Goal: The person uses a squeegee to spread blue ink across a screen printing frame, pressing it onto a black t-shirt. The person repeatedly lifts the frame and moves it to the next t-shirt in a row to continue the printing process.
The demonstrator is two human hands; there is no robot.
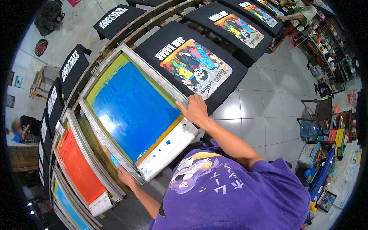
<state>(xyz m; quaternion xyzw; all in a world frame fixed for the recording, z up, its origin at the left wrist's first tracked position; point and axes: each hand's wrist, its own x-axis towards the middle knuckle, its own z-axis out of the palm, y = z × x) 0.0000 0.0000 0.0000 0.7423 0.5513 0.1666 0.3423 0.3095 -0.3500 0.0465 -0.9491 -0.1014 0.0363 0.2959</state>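
Note:
A screen-printing frame (165, 80) with a pale metal rim lies at the middle, its mesh coated with blue ink (134, 111). My right hand (195, 110) grips the frame's right side near its near corner, the thumb over the rim. By the lower left corner is my left hand (125, 177), its fingers closed. A light-blue strip (114, 160) shows just beyond those fingertips; whether they hold it or the frame's edge I cannot tell. Right of the frame, a black shirt (153, 46) with a colourful print (195, 69) lies flat on a board.
Further frames, one with red ink (78, 165) and one with light-blue ink (69, 209), stand to the left. More black printed shirts (239, 30) line the curved metal rail (134, 32). A person (303, 15) is at the far right, near cluttered shelves and a chair (320, 113).

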